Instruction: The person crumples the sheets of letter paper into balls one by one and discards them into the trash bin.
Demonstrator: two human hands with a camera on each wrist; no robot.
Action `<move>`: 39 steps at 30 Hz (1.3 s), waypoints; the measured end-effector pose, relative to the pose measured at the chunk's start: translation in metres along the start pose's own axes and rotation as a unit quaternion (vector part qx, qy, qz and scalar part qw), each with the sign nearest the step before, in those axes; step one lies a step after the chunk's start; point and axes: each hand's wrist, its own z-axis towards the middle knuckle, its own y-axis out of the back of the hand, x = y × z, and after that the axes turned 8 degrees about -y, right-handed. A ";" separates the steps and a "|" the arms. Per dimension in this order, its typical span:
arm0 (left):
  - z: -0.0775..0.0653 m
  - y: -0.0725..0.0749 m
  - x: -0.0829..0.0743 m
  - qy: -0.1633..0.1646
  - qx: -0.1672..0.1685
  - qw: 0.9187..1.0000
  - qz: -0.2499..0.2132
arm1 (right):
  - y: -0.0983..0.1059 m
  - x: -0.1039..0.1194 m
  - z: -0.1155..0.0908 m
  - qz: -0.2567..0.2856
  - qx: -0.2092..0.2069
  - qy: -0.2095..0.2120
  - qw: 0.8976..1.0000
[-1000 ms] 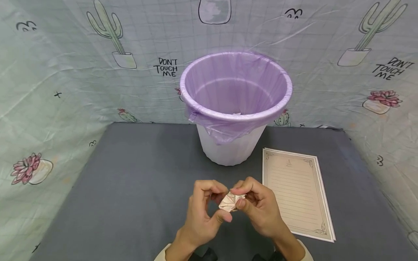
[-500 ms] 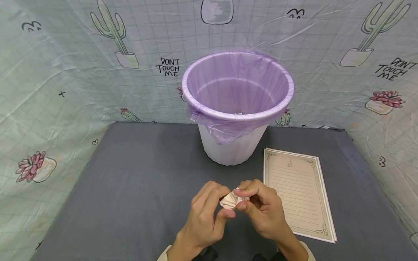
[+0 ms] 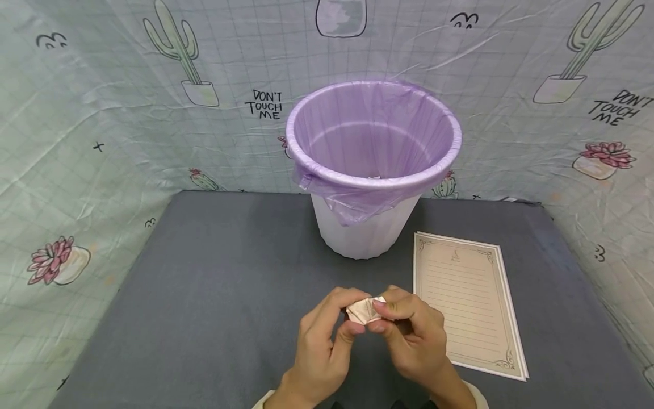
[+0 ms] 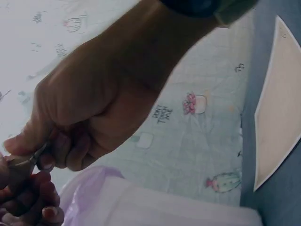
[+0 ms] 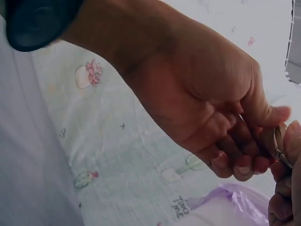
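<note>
Between both hands, in the head view, is a small crumpled piece of cream paper (image 3: 361, 311), folded into a compact wad. My left hand (image 3: 323, 343) pinches its left end between thumb and fingers. The right hand (image 3: 416, 335) grips the other end, thumb and forefinger laid over the paper. Fingertips of the two hands nearly meet around it. In the left wrist view the left hand (image 4: 89, 99) bends its fingers at the paper's edge. The right wrist view has the right hand (image 5: 202, 89) with its fingers curled in; much of the paper is hidden there.
A white bin (image 3: 365, 227) with a purple liner (image 3: 373, 183) stands behind the hands; a pale scrap shows just inside its front rim. To the right lies a stack of lined, bordered cream sheets (image 3: 465, 307) on the grey table (image 3: 214, 295). A printed cloth (image 3: 230, 51) surrounds the table.
The left fingers have closed in on the paper, and the left thumb now presses its lower edge. The wad looks smaller and more covered. The whole view has shifted slightly.
</note>
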 end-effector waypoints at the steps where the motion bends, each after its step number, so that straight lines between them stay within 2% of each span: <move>1: 0.001 0.001 0.000 0.000 0.009 1.000 -0.003 | -0.001 0.000 0.001 -0.004 0.000 0.004 1.000; 5: 0.003 0.005 -0.001 -0.007 0.025 1.000 0.000 | -0.002 0.000 0.003 -0.011 0.005 0.020 1.000; 9: 0.000 0.005 -0.003 0.015 -0.012 1.000 -0.019 | -0.003 -0.002 0.004 -0.025 0.011 0.042 0.999; 14: -0.005 0.001 -0.005 0.054 -0.053 0.995 -0.072 | -0.005 0.000 0.003 -0.067 0.004 0.055 0.996; 18: -0.006 -0.002 -0.006 0.044 -0.063 0.994 -0.075 | -0.006 0.000 0.004 -0.090 -0.005 0.071 0.993; 21: -0.006 -0.004 -0.004 0.027 -0.065 0.996 -0.062 | -0.006 0.000 0.005 -0.090 -0.007 0.075 0.993; 24: -0.007 -0.004 0.000 0.036 -0.050 0.996 -0.058 | -0.002 0.001 0.005 -0.097 0.000 0.060 0.993; 27: -0.008 0.000 0.006 0.062 -0.023 0.994 -0.092 | 0.002 0.002 0.006 -0.106 0.015 0.050 0.993; 30: -0.009 0.005 0.008 0.093 0.002 0.985 -0.146 | 0.005 0.003 0.007 -0.102 0.019 0.042 0.994; 33: -0.010 0.010 0.008 0.119 0.024 0.977 -0.173 | 0.010 0.006 0.007 -0.091 0.023 0.019 0.995; 37: -0.011 0.016 0.006 0.126 0.064 0.979 -0.144 | 0.017 0.010 0.006 -0.062 0.046 -0.035 0.996; 39: -0.010 0.017 0.006 0.103 0.085 0.984 -0.115 | 0.019 0.012 0.006 -0.043 0.059 -0.052 0.996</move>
